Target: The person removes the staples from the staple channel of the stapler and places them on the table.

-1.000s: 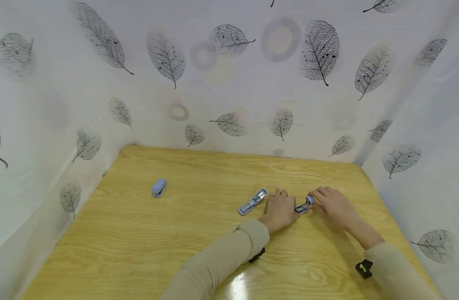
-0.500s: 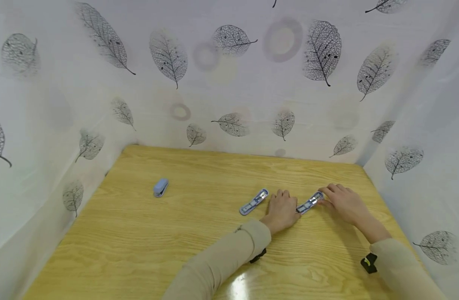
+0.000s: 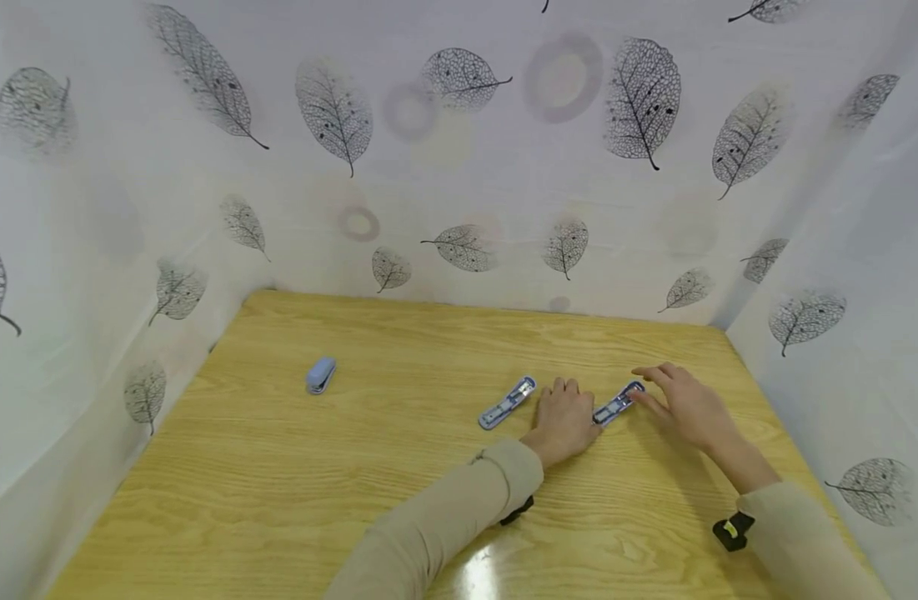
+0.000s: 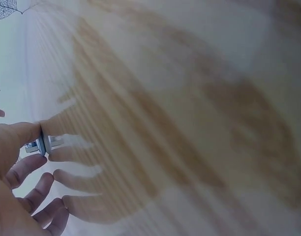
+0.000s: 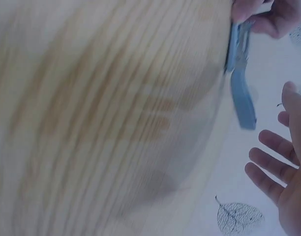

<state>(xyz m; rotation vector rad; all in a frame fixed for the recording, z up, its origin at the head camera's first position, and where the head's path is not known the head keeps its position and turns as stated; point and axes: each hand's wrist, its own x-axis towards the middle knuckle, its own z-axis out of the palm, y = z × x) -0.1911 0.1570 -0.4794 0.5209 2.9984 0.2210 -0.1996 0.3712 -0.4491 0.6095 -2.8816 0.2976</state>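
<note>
A small blue stapler [image 3: 618, 403], swung wide open with its metal inside showing, lies slanted between my hands. My left hand [image 3: 565, 423] holds its near end; the left wrist view shows thumb and forefinger pinching the stapler [image 4: 42, 142]. Just off the far end, my right hand [image 3: 687, 410] hovers with fingers spread. In the right wrist view a gap separates that right hand [image 5: 293, 157] from the stapler's top arm [image 5: 244, 101], which is bent away from the base. Left of my left hand rests a second opened stapler [image 3: 507, 403].
Farther left on the wooden table [image 3: 278, 475] stands a third blue stapler [image 3: 321, 376], folded closed. A pale leaf-patterned curtain [image 3: 459, 183] borders the table at the back and both sides.
The stapler between my hands went from partly folded to swung wide open. My right hand then let go of its far end and spread its fingers. My left hand stayed put.
</note>
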